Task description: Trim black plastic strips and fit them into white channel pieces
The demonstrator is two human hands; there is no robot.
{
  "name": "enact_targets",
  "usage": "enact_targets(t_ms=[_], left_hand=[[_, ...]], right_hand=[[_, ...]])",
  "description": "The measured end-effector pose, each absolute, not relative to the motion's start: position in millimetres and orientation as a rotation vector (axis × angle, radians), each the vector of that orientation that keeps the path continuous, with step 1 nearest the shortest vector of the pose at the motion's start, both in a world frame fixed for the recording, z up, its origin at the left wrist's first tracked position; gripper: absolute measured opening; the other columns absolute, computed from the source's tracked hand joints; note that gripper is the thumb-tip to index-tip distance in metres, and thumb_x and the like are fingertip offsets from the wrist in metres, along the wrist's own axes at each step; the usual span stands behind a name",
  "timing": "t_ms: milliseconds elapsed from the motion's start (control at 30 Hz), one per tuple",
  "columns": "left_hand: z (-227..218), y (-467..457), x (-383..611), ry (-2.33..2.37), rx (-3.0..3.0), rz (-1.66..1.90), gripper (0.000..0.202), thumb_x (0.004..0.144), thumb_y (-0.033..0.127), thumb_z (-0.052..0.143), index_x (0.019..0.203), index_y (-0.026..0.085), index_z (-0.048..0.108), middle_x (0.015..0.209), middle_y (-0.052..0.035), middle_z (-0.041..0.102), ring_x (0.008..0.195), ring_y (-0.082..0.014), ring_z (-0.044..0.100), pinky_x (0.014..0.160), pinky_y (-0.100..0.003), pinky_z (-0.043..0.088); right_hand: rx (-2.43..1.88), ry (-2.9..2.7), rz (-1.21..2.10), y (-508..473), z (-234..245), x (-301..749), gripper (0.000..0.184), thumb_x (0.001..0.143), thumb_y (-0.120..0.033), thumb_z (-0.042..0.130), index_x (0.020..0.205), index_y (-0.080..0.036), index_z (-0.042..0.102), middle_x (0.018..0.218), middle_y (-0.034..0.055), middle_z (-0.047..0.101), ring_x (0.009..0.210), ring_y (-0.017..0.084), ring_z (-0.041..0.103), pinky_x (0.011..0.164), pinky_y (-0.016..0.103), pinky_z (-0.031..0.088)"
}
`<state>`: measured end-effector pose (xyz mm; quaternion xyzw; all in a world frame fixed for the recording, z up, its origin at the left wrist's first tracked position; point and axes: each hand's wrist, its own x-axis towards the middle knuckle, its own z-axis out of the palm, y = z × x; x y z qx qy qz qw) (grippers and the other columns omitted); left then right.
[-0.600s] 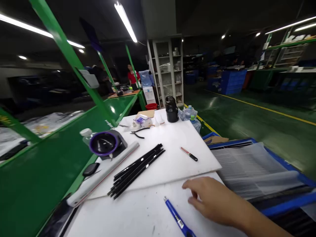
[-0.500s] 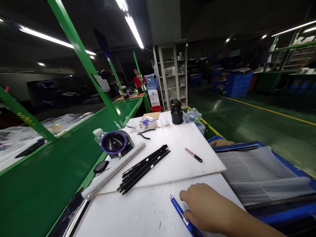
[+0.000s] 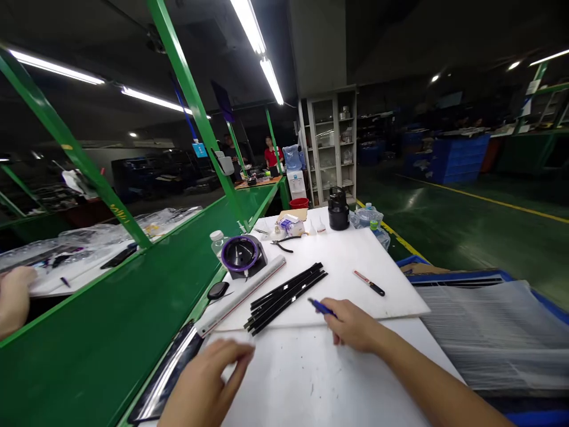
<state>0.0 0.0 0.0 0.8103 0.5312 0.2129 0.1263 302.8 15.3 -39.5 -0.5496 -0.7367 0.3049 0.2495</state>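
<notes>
My right hand (image 3: pixel 351 323) is closed around a slim blue pen-shaped tool (image 3: pixel 322 307) just above the table's near part. The tool's dark tip points left, towards the bundle of glossy black strips (image 3: pixel 284 299). At the lower left, my left hand (image 3: pixel 211 376) hovers over the white table with loosely curved, slightly blurred fingers. Nothing shows between them. Ahead of my right hand, a red-and-black craft knife (image 3: pixel 370 283) lies on the white foam board (image 3: pixel 355 252). A long pale tube (image 3: pixel 242 296) lies left of the strips.
Further back are black-handled pliers (image 3: pixel 285 244), a purple-rimmed round device (image 3: pixel 240 254), a clear bottle (image 3: pixel 217 242) and a black canister (image 3: pixel 338 210). A green partition (image 3: pixel 133 314) runs along the left; another person's hand (image 3: pixel 15 293) is beyond it. To the right stands a blue-edged bin (image 3: pixel 540 308).
My right hand has picked up the blue tool from the table and moved forward with it. My left hand has come into view at the lower left. The view has shifted left.
</notes>
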Motion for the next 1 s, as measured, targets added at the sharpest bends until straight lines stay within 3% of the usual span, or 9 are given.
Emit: enact_targets(t_ms=[133,233,300,367,467,533,667,833,1000], left_hand=[[1,86,59,1.566,2.78,0.525,0.024,0.087,0.028,0.049,0.081,0.026,0.072,0.083,-0.004,0.069,0.083,-0.024,0.062,0.066,-0.032,0.048],[-16,123,78,1.607,2.777,0.568,0.026,0.087,0.025,0.047,0.087,0.022,0.073,0.089,-0.0076,0.069,0.088,-0.0266,0.061,0.072,-0.036,0.048],[-29,134,77,1.619,2.773,0.578,0.028,0.088,0.026,0.045,0.091,0.021,0.073,0.091,-0.0083,0.069,0.09,-0.0265,0.061,0.075,-0.037,0.048],[-39,137,72,1.615,2.774,0.562,0.029,0.089,0.026,0.045,0.09,0.022,0.073,0.09,-0.0074,0.068,0.089,-0.0258,0.061,0.075,-0.036,0.048],[-49,138,66,1.601,2.767,0.532,0.028,0.089,0.025,0.045,0.086,0.024,0.073,0.087,-0.0057,0.067,0.085,-0.0245,0.061,0.073,-0.036,0.047],[-53,138,66,1.613,2.734,0.532,0.029,0.089,0.024,0.044,0.085,0.024,0.072,0.089,-0.005,0.067,0.084,-0.0236,0.061,0.073,-0.036,0.047],[-58,139,66,1.7,2.614,0.582,0.025,0.089,0.026,0.045,0.091,0.024,0.07,0.094,-0.0043,0.067,0.088,-0.023,0.061,0.073,-0.035,0.048],[-63,138,67,1.724,2.55,0.633,0.02,0.087,0.025,0.05,0.088,0.025,0.07,0.089,-0.0028,0.068,0.088,-0.0221,0.061,0.077,-0.034,0.049],[-61,134,68,1.701,2.599,0.738,0.021,0.087,0.024,0.05,0.086,0.024,0.07,0.088,-0.0035,0.068,0.088,-0.0233,0.059,0.078,-0.035,0.048]], right_hand=[[-1.427,-1.677,0.756,29,-60,319,0.042,0.1,-0.031,0.018,0.13,-0.017,0.042,0.083,0.0018,0.058,0.057,0.014,0.059,0.053,0.024,0.049],[-1.41,-1.554,0.672,33,-68,331,0.046,0.1,-0.036,0.02,0.139,-0.018,0.038,0.088,0.0022,0.059,0.054,0.014,0.058,0.053,0.027,0.051],[-1.415,-1.509,0.598,36,-70,337,0.047,0.1,-0.038,0.025,0.139,-0.018,0.042,0.089,0.0034,0.061,0.059,0.016,0.061,0.065,0.032,0.055],[-1.435,-1.479,0.508,40,-71,342,0.047,0.098,-0.04,0.033,0.136,-0.015,0.047,0.102,0.0084,0.063,0.085,0.023,0.064,0.086,0.041,0.051],[-1.466,-1.477,0.412,45,-77,344,0.047,0.095,-0.039,0.042,0.132,-0.013,0.053,0.127,0.0125,0.054,0.124,0.031,0.044,0.106,0.047,0.035],[-1.477,-1.507,0.396,47,-80,343,0.046,0.093,-0.037,0.044,0.13,-0.012,0.054,0.131,0.0119,0.053,0.129,0.031,0.038,0.107,0.045,0.034],[-1.485,-1.566,0.413,44,-80,340,0.041,0.093,-0.034,0.045,0.128,-0.014,0.056,0.127,0.01,0.056,0.125,0.029,0.044,0.1,0.04,0.043],[-1.501,-1.547,0.427,40,-75,340,0.039,0.093,-0.034,0.046,0.123,-0.013,0.059,0.133,0.012,0.051,0.13,0.031,0.037,0.096,0.039,0.045],[-1.482,-1.465,0.481,40,-76,339,0.039,0.091,-0.035,0.05,0.122,-0.014,0.06,0.13,0.0117,0.053,0.125,0.032,0.043,0.094,0.04,0.045]])
